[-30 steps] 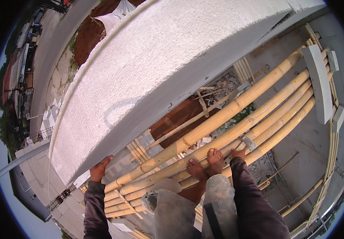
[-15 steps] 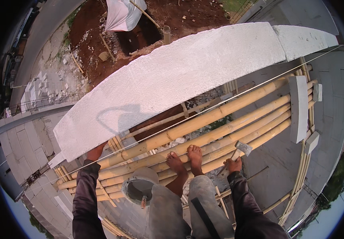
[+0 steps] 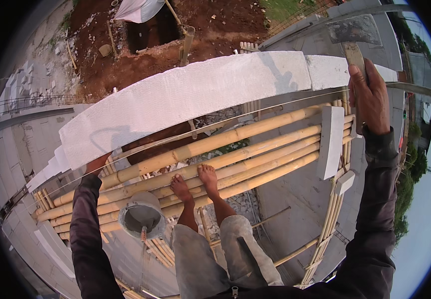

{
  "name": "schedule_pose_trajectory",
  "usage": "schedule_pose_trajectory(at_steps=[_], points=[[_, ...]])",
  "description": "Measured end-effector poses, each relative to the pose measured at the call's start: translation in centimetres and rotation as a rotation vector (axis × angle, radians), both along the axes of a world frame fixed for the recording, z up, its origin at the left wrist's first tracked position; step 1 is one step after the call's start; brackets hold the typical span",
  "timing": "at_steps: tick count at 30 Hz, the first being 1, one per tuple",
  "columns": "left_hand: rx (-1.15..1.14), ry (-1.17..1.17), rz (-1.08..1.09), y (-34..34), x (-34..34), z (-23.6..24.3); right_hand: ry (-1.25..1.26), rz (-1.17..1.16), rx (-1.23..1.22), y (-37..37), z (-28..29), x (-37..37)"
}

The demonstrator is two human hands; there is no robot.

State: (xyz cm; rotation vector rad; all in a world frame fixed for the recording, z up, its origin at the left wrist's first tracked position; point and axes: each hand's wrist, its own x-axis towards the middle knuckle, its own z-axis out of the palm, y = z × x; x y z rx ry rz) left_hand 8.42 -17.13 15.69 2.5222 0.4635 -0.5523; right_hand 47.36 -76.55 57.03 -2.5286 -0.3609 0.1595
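Gripping a hammer (image 3: 353, 54), the right hand (image 3: 373, 104) has its fingers (image 3: 374, 75) clamped; the left hand's (image 3: 97, 164), by the block (image 3: 188, 94), I cannot tell.

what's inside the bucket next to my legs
Inside the bucket there's some grey material, possibly mortar, and a tool handle shows at the near rim. The bucket's bottom is covered, and whatever the handle joins can't be made out.
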Motion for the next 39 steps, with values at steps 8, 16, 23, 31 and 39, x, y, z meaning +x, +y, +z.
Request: schedule_pose_trajectory(at_steps=[8, 16, 23, 31, 39], points=[[-0.147, 0.117, 0.138, -0.8, 1.3, 2.3, 0.319, 0.436, -0.781, 14.2, -9.7, 14.4], [-0.194, -0.042, 0.122, -2.7, 2.4, 4.7, 0.446, 0.824, -1.302, 18.8, -18.5, 14.7], [-0.177, 0.022, 0.155, -3.7, 3.6, 6.7, 0.396, 0.799, -1.251, 18.5, -17.5, 14.2], [-0.01, 0.101, -0.051, -3.4, 3.6, 7.0, 0.244, 0.848, -1.19, 16.0, -20.9, 16.9], [-0.341, -0.154, 0.163, -3.1, 3.0, 5.7, 0.371, 0.858, -1.05, 18.6, -18.9, 13.7]])
